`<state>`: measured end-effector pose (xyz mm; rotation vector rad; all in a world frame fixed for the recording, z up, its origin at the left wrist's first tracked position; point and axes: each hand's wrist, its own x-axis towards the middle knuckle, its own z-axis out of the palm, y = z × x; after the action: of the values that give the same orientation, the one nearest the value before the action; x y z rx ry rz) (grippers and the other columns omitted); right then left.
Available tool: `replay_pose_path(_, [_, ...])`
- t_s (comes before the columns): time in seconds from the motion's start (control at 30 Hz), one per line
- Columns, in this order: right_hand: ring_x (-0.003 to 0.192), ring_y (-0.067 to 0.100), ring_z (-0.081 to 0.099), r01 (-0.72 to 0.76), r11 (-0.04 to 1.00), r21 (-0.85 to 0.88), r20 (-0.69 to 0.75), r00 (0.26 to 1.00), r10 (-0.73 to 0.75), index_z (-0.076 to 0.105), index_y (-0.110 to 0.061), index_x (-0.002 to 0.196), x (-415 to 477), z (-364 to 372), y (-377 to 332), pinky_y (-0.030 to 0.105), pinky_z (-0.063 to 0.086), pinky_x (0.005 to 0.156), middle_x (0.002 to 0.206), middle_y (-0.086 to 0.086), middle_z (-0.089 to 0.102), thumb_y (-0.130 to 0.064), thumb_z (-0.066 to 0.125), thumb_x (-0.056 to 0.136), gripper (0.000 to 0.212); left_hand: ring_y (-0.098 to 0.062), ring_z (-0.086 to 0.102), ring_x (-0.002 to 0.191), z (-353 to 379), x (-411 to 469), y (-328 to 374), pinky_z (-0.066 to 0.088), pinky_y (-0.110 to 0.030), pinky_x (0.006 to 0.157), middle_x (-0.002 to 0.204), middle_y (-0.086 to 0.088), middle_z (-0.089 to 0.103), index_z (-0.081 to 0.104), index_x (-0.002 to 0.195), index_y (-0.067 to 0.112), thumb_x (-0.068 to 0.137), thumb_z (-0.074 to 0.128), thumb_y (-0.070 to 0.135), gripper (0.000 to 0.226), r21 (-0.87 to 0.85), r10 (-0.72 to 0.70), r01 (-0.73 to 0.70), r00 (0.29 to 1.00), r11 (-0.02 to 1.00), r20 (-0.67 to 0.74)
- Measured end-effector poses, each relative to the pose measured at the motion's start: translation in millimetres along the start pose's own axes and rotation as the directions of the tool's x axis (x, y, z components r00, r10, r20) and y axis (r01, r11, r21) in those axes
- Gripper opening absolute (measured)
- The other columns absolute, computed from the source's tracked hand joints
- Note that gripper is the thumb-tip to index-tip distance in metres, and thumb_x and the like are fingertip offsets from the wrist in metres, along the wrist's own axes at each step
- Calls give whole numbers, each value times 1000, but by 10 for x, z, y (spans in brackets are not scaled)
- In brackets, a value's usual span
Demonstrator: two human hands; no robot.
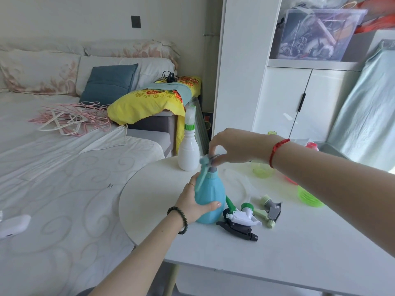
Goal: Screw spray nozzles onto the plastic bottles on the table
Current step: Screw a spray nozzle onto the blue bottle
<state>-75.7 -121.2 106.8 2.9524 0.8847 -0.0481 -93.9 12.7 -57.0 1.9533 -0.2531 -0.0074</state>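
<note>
Head view: your left hand (193,205) wraps the blue bottle (210,196) upright on the worktop (277,242); right hand (232,145) fingers pinch its spray nozzle (208,162). White bottle (189,146) just behind, loose nozzles (241,221) beside.

blue bottle (210,197): smooth matt plastic. white bottle (189,152): glossy plastic. table (277,248): smooth matt white. bedsheet (64,178): quilted cloth.

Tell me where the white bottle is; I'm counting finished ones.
In the head view, the white bottle stands upright at the far edge of the table, just behind the blue bottle, near the bed.
</note>
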Motion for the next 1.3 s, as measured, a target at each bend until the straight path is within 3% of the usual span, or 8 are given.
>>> replay_pose_path(0.13, [75,26,55,-96,995,-12,-116,989,94,62,-4,81,122,105,-50,30,41,57,67,4,52,-48,55,81,45,-18,46,120,4,-2,10,39,-41,103,131,2,46,23,132,34,66,77,31,85,-9,-9,9,1000,1000,11])
replay_pose_path(0.23, [57,22,45,-130,991,28,-155,979,133,41,-10,52,160,129,-55,26,31,46,53,2,40,-46,58,79,48,-18,47,119,2,5,12,40,-40,103,130,2,47,24,132,33,66,77,30,84,-13,-1,2,1000,1000,13])
replay_pose_path(0.5, [49,17,38,-208,964,166,-235,941,244,37,-11,50,123,237,-64,25,25,41,51,2,39,-46,60,78,50,-15,48,117,-23,28,11,40,-35,102,129,5,47,23,130,35,67,76,30,83,-1,6,-5,998,1000,55])
replay_pose_path(0.7, [68,17,57,-112,813,572,-160,956,245,63,-12,85,-102,365,105,25,45,59,71,1,61,-47,59,79,37,-12,41,123,-177,88,48,37,-28,101,129,8,40,22,122,48,67,76,32,79,80,3,-18,983,997,182])
replay_pose_path(0.8, [91,15,60,-117,656,745,-47,973,227,52,-19,119,-282,571,228,27,49,81,104,-1,60,-47,61,75,53,-15,44,116,-355,110,10,37,-27,99,128,6,35,24,132,47,68,74,37,82,181,-62,25,977,983,202])
replay_pose_path(0.93, [108,16,55,-116,555,824,0,979,204,36,-29,132,-394,1019,215,28,47,90,128,1,48,-40,72,67,75,-14,57,100,-448,54,-54,46,-29,92,124,6,45,31,130,39,72,74,25,73,101,-72,52,974,994,214])
replay_pose_path(1.13, [112,15,48,-89,631,770,-117,954,277,22,-35,135,-308,1523,13,33,43,96,129,-2,47,-28,74,69,84,-10,58,101,-328,12,-181,49,-23,82,120,9,46,38,105,40,74,71,16,52,-79,-78,89,988,993,134])
replay_pose_path(1.3, [113,19,49,-92,641,762,-176,924,341,28,-25,128,-72,1536,192,28,40,88,127,1,50,-28,77,65,80,-21,56,114,-264,271,-112,42,-39,103,137,1,42,36,132,21,82,62,11,58,-67,-55,64,990,996,133])
